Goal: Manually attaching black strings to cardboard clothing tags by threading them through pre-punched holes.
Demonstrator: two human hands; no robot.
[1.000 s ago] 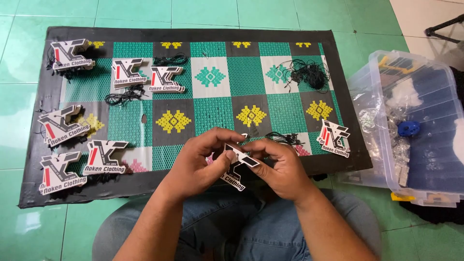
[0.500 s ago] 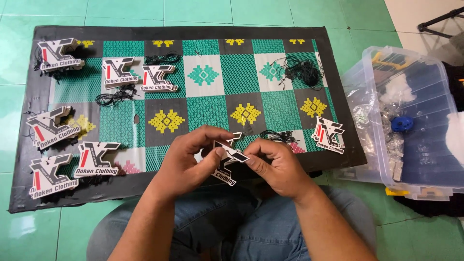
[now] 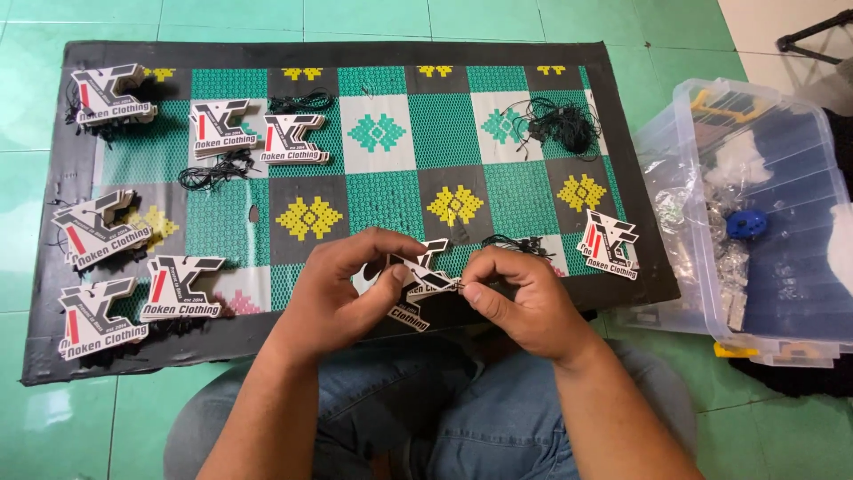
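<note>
My left hand [image 3: 348,286] grips a white, black and red die-cut hang tag [image 3: 418,283] at the near edge of the patterned mat [image 3: 391,182]. At the tag's right tip, my right hand [image 3: 515,298] pinches something small with thumb and forefinger; what it is cannot be made out. Both hands hover just above my lap in blue jeans. A small bunch of black string [image 3: 520,244] lies on the mat just beyond my right hand.
Stacks of matching tags [image 3: 98,227] line the mat's left side, and one tag [image 3: 609,244] lies at the right. A tangle of black strings [image 3: 560,124] sits at the far right. A clear plastic bin [image 3: 764,213] stands on the green tile floor to the right.
The hands and tag stay together at the mat's near edge; the tag has turned slightly and my right fingers have closed on its right tip.
</note>
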